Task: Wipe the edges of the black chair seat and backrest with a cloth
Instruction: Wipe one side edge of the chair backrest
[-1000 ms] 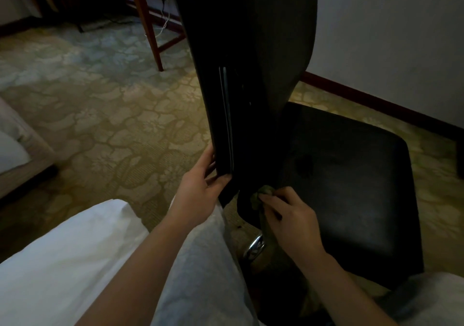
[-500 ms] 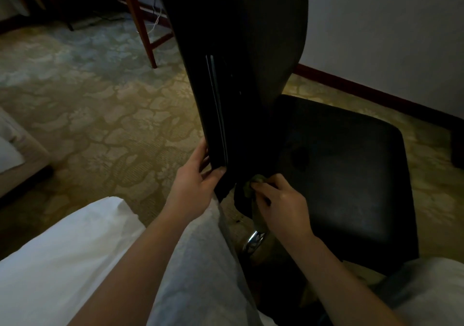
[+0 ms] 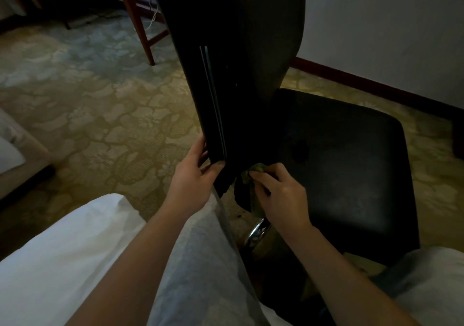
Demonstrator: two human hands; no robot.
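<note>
The black chair's tall backrest (image 3: 233,57) rises through the middle of the view, seen from behind, and its square black seat (image 3: 346,165) lies to the right. My left hand (image 3: 193,177) grips the backrest's lower left edge, thumb on the back face. My right hand (image 3: 278,195) holds a small olive-green cloth (image 3: 252,175) bunched under its fingers and presses it against the bottom of the backrest, where it meets the seat. Part of the cloth hangs down below my hand.
A chrome chair post (image 3: 258,232) shows under the seat. Patterned carpet (image 3: 100,114) covers the floor. A wooden furniture leg (image 3: 140,24) stands at the back, a white wall with dark red skirting (image 3: 376,84) runs at the right. White bedding (image 3: 62,245) and my light trousers (image 3: 200,270) fill the foreground.
Both hands and the chair have shifted slightly up and left in the view. The right hand keeps the cloth pressed at the backrest's base.
</note>
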